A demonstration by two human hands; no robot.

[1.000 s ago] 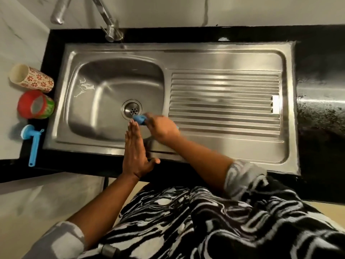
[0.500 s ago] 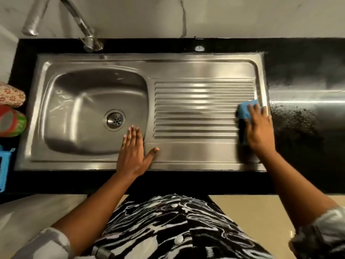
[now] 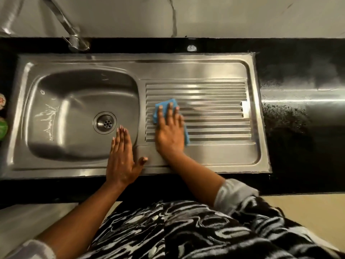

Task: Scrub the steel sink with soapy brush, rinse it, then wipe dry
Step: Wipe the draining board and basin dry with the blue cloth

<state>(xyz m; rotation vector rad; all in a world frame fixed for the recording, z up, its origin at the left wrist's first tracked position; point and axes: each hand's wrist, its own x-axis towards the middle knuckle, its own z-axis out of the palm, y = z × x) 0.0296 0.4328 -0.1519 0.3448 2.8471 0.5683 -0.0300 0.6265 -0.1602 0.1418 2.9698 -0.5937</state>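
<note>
With straight fingers [image 3: 170, 112] the right hand [image 3: 169, 133] pressed the cloth [image 3: 164, 104] flat to dry the sink [image 3: 214, 159]; the left hand [image 3: 121, 159], fingers together, braced.

Black glossy desk [image 3: 298, 128], speckled at right under a long streak of glare. Behind it, pale marble wall [image 3: 224, 15] with a dark vein. Small white spot [image 3: 192, 47] on the desk's back strip. At far left, flowered item [image 3: 1, 100] and green item [image 3: 2, 128], mostly cut off. Below, beige floor [image 3: 308, 208] and black-and-white patterned garment [image 3: 186, 230].
</note>
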